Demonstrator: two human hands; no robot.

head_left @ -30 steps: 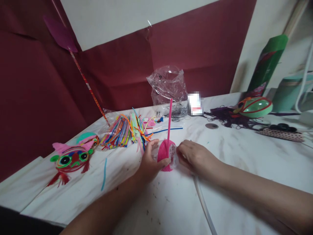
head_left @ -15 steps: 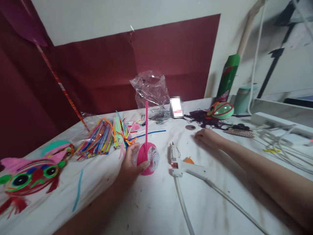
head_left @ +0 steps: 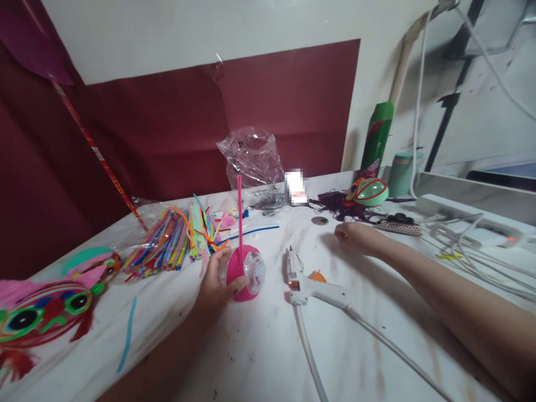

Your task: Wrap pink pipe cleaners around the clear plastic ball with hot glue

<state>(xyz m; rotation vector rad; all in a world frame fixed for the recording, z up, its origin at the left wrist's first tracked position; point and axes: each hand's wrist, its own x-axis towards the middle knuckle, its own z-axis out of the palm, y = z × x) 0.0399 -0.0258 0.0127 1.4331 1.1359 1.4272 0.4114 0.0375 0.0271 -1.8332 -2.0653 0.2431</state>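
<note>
On a marble-patterned tabletop (head_left: 263, 352), we see a person's left hand (head_left: 215, 279) holding a clear plastic ball (head_left: 254, 271), wrapped in a band of pink cord (head_left: 233, 272). The ball rests low at the centre of our view, left of a white glue gun (head_left: 298, 286) and apart from it. We find the left fingers spread wide around the ball's far side, the thumb pressed across the pink band; a straight pink stem (head_left: 240, 215) stands upright from there.

The right hand (head_left: 355, 237) is low over the table beyond the glue gun, near a silver disc (head_left: 320, 221). Its fingers are curled inward, and we cannot tell whether they have hold of anything. The glue gun lies on its side, its orange trigger (head_left: 318, 276) showing and its nozzle aimed toward the back.

To the left, we note a bundle of multicoloured craft stems (head_left: 161, 243), a loose light-blue strip (head_left: 127, 335) and a bright face ornament (head_left: 54, 315) with big black-centred eyes. Toward the back, we see a clear plastic bag (head_left: 253, 159) before maroon sheeting (head_left: 288, 106). Behind the right hand are dark purple threads (head_left: 333, 205) and a pale green ornament (head_left: 372, 191) trimmed in red.
</note>
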